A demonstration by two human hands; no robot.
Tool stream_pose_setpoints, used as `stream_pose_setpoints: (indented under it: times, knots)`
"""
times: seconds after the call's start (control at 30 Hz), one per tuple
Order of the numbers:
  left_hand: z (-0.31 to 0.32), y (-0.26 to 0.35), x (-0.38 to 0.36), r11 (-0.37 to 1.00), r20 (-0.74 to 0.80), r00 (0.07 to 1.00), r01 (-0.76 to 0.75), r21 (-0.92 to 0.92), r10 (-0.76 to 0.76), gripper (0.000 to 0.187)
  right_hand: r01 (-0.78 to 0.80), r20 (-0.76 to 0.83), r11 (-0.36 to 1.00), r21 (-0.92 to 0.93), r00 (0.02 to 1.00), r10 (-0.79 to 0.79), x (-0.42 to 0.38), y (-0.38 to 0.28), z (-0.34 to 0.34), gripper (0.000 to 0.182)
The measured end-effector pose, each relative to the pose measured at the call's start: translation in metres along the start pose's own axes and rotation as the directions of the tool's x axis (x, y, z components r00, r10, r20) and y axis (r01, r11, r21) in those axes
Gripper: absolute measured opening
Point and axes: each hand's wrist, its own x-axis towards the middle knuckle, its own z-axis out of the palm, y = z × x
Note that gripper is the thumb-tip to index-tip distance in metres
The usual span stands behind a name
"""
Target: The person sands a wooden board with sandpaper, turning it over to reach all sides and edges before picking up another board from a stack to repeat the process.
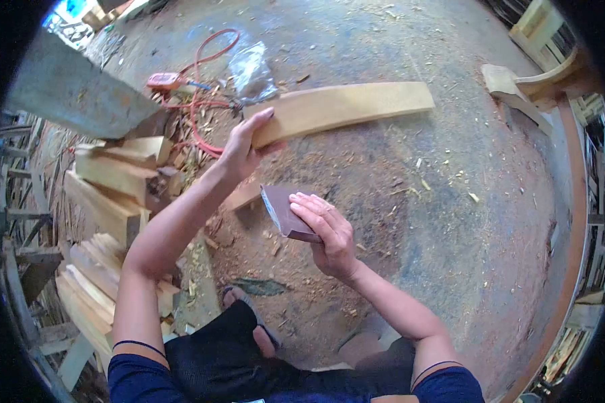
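My left hand (247, 142) grips the near end of a pale, slightly curved wooden board (346, 107), thumb on top and fingers beneath. The board reaches out to the right, held above the floor. In my right hand (327, 232) is a folded sheet of brown sandpaper (290, 213), pressed between fingers and thumb. A bluish-white underside shows along the sandpaper's left edge. The sandpaper is apart from the board, closer to my body.
Stacked wooden pieces (111, 181) lie on the left beside a concrete post (81, 87). A red cord (196, 121) with an orange power strip (165, 81) and a clear plastic bag (252, 72) lie ahead. Wood chips litter the floor (464, 221). A curved wooden part (517, 84) stands at right.
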Motion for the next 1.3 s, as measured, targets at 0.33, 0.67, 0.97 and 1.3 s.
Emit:
stream_pose_setpoints:
  times: [0.33,0.67,0.97,1.3]
  knots:
    - [0.019,-0.011,0.12,0.994,-0.133,0.989,0.073,0.082,-0.062,0.052,-0.233,-0.128,0.972,0.039,0.963,0.236,-0.003,0.049,-0.015,0.043]
    - [0.103,0.047,-0.109,0.969,0.791,0.576,0.008,0.246,-0.206,0.034,-0.628,-0.015,0.768,0.129,0.773,0.635,-0.072,0.078,0.013,0.029]
    - [0.188,0.035,-0.208,0.615,0.99,-0.135,0.778,0.126,-0.032,0.037,-0.427,0.057,0.887,0.175,0.904,0.424,-0.012,0.023,0.055,0.028]
    - [0.163,0.05,-0.234,0.769,0.999,-0.026,0.638,0.039,-0.029,0.035,-0.483,0.209,0.86,0.166,0.869,0.448,-0.009,0.001,0.074,0.029]
